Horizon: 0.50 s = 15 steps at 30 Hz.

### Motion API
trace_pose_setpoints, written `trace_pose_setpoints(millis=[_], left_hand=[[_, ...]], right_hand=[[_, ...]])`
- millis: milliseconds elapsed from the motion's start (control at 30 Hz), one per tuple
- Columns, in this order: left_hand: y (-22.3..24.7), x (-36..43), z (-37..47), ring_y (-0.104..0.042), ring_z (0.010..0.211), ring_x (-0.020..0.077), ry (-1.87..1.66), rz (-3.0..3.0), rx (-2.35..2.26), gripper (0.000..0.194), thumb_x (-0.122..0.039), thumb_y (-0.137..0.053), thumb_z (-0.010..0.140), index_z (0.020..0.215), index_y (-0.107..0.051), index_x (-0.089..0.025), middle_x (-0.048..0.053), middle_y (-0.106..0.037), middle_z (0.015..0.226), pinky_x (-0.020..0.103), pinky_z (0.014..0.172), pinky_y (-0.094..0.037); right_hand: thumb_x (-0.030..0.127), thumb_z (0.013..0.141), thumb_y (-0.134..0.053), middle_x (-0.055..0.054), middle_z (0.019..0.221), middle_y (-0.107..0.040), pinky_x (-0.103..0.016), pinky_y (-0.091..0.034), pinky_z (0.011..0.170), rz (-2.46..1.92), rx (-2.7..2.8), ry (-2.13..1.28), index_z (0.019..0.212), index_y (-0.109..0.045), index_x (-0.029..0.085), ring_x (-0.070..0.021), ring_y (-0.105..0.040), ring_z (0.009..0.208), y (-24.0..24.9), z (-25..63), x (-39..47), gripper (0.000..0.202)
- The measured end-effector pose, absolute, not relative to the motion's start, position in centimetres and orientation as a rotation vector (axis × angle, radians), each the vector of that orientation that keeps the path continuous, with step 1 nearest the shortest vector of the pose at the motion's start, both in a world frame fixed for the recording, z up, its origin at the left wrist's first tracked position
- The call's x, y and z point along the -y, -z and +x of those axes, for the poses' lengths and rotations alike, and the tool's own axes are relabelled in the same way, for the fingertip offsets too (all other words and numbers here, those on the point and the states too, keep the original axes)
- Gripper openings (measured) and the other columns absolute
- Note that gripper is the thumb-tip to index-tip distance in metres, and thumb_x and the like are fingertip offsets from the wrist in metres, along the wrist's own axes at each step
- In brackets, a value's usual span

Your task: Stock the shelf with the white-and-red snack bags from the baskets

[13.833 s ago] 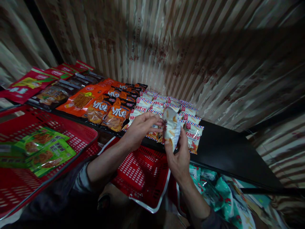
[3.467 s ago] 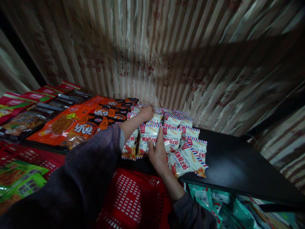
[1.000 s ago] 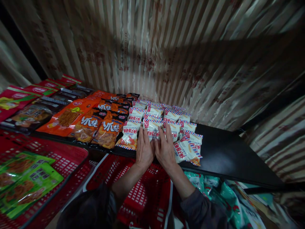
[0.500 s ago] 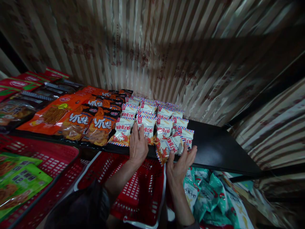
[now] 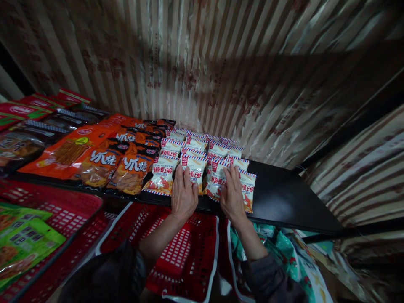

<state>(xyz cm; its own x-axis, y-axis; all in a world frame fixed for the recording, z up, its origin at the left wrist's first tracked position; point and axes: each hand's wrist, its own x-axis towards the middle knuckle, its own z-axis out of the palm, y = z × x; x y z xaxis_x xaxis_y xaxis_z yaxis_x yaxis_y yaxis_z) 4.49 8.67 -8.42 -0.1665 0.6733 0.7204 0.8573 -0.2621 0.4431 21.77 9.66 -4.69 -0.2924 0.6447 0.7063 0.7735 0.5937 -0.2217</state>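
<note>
Small white snack bags (image 5: 162, 172) with red-and-blue striped edges stand in leaning rows on the black shelf (image 5: 287, 198). My left hand (image 5: 184, 191) lies with fingers stretched out against the front of one bag (image 5: 196, 166) in the front row. To its right, my right hand (image 5: 232, 193) rests with extended fingers on the front bags, between one bag (image 5: 215, 176) and the rightmost one (image 5: 248, 185). Neither hand grips a bag. My fingers cover part of the printing.
Orange-and-black snack bags (image 5: 132, 168) and larger orange packs (image 5: 67, 153) fill the shelf's left part. Below it sit a red basket (image 5: 176, 248), another with green packets (image 5: 28, 240), and one with teal bags (image 5: 277, 252). Striped cardboard (image 5: 189, 63) stands behind.
My right hand has moved up and forward onto the front bags. The bag that lay tilted over the shelf's edge now leans upright in the front row. My left hand has barely moved.
</note>
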Motion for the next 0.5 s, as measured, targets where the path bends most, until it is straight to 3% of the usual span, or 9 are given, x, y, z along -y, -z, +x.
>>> trace_pose_setpoints(millis=[133, 333, 500], left_hand=[[8.3, -8.5, 4.8, -0.026, 0.144, 0.0361, 1.389, -1.86, 1.797, 0.064, -0.033, -0.046, 0.094, 0.148, -0.025, -0.006, 0.028, -0.026, 0.154, 0.053, 0.109, -0.037], [7.8, -8.0, 4.9, -0.025, 0.145, 0.0365, 1.294, -1.871, 1.801, 0.055, -0.031, -0.046, 0.093, 0.141, -0.039, -0.004, 0.028, -0.027, 0.154, 0.052, 0.109, -0.035], [7.6, -7.9, 4.9, -0.023, 0.146, 0.0348, 1.277, -1.875, 1.814, 0.052, -0.03, -0.047, 0.092, 0.138, -0.044, -0.004, 0.028, -0.029, 0.153, 0.052, 0.112, -0.032]], right_hand=[[0.008, 0.092, -0.036, -0.011, 0.161, -0.021, -0.061, -0.025, 0.115, -1.165, 2.016, 0.242, 0.15, -0.026, 0.023, -0.0266, -0.008, 0.15, 5.8, 21.3, -9.3, 0.061], [0.033, 0.095, -0.047, -0.014, 0.16, -0.021, -0.062, -0.027, 0.113, -1.255, 1.97, 0.288, 0.148, -0.03, 0.021, -0.0314, -0.009, 0.15, 6.7, 19.9, -8.5, 0.058], [0.041, 0.094, -0.049, -0.019, 0.157, -0.027, -0.059, -0.026, 0.114, -1.316, 2.014, 0.316, 0.146, -0.033, 0.015, -0.0305, -0.012, 0.149, 6.7, 19.9, -8.8, 0.06]])
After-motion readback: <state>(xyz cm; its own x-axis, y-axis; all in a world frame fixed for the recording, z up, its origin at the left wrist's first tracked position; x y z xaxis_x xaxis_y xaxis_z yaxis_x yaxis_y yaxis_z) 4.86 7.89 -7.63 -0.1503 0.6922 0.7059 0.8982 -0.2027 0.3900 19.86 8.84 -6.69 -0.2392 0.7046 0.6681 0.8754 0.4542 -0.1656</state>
